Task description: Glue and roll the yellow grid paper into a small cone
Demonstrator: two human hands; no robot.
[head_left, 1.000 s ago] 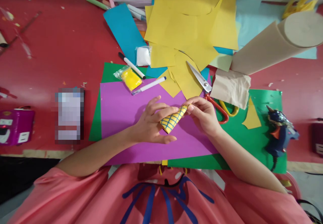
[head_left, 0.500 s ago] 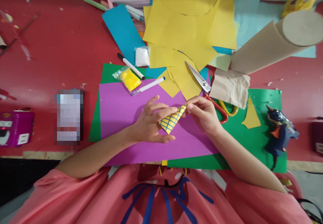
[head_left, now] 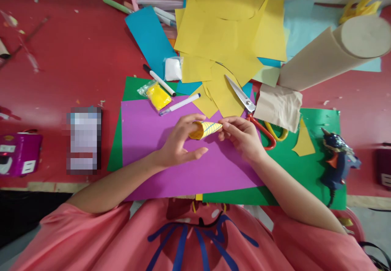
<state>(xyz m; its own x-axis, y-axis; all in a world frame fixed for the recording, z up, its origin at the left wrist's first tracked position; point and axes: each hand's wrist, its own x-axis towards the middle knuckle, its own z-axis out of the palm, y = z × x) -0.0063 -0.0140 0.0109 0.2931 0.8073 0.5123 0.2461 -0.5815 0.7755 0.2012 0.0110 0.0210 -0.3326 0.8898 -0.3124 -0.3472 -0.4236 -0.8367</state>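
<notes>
While both hands meet over the purple sheet [head_left: 152,140], we see the left hand [head_left: 179,144] w/ fingers curled round the wide end of a small yellow paper cone [head_left: 205,129] marked w/ blue grid lines, thumb stretched out below it. The right hand [head_left: 242,136] pinches the cone's narrow tip btwn thumb and fingertips. The cone lies roughly level, held just above the purple sheet, which rests on a green sheet [head_left: 308,173]. Scissors [head_left: 253,112] w/ red and yellow handles lie just beyond the right hand, blades on the yellow paper scraps [head_left: 229,30]. A blue glue gun [head_left: 337,163] sits at the green sheet's right edge, well apart. Two markers [head_left: 179,104] and a yellow packet [head_left: 157,95] lie near the purple sheet's far edge.
</notes>
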